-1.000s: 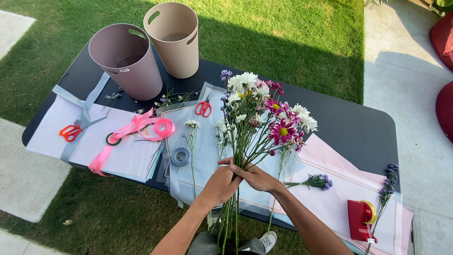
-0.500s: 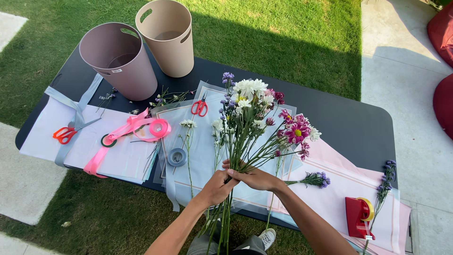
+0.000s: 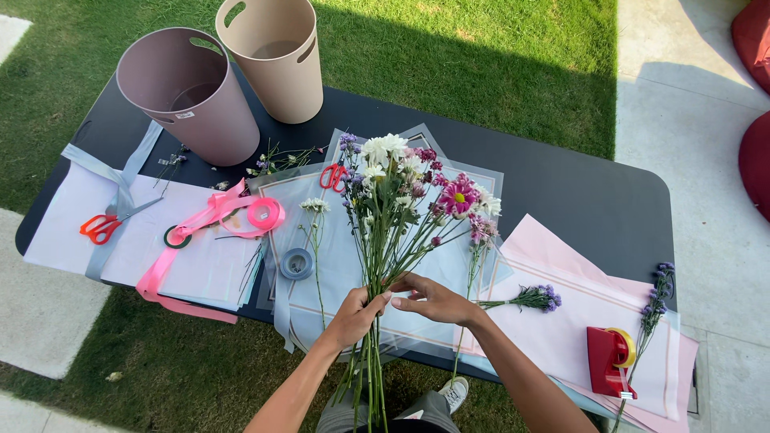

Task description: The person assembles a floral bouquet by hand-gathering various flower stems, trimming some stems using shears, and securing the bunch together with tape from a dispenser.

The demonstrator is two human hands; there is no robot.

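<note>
Over the near edge of the black table point(image 3: 561, 192), the left hand point(image 3: 353, 314) is closed around the green stems of a mixed bunch of white, pink and purple flowers point(image 3: 405, 188), gripping them where they cross. The right hand point(image 3: 433, 301) lies just beside it, fingers half open and stretched toward the same stems, fingertips touching them. The bunch fans upward above sheets of pale grey wrapping paper point(image 3: 337, 273), its stem ends hanging below the table edge. A loose purple flower sprig point(image 3: 533, 298) rests just right of the right hand on pink wrapping paper point(image 3: 561, 321). A grey ribbon spool point(image 3: 296, 263) sits to the left of the stems, a pink ribbon roll point(image 3: 264, 213) beyond it. A red tape dispenser point(image 3: 609, 359) stands far right. Two tall plastic buckets, dusty pink point(image 3: 192, 100) and beige point(image 3: 273, 56), stand at the far edge.
</note>
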